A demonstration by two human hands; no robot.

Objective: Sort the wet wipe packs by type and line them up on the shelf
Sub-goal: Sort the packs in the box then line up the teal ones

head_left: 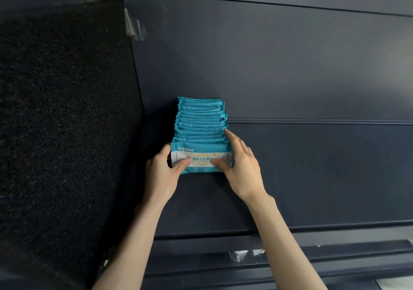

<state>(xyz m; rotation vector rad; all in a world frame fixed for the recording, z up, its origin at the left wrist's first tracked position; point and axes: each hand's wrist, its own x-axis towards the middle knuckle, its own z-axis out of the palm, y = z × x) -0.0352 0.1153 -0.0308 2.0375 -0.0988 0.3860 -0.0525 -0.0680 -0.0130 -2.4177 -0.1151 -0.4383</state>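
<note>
The left hand [164, 173] and right hand [240, 166] clasp the front wet wipe pack [201, 158] by its two sides, thumbs on its face. Behind it the row of teal packs [200, 119] runs back to the rear panel of the dark shelf [312, 166] (all seemingly one type). The step looks like squaring up the line; next, press the front pack snug and let go.
</note>
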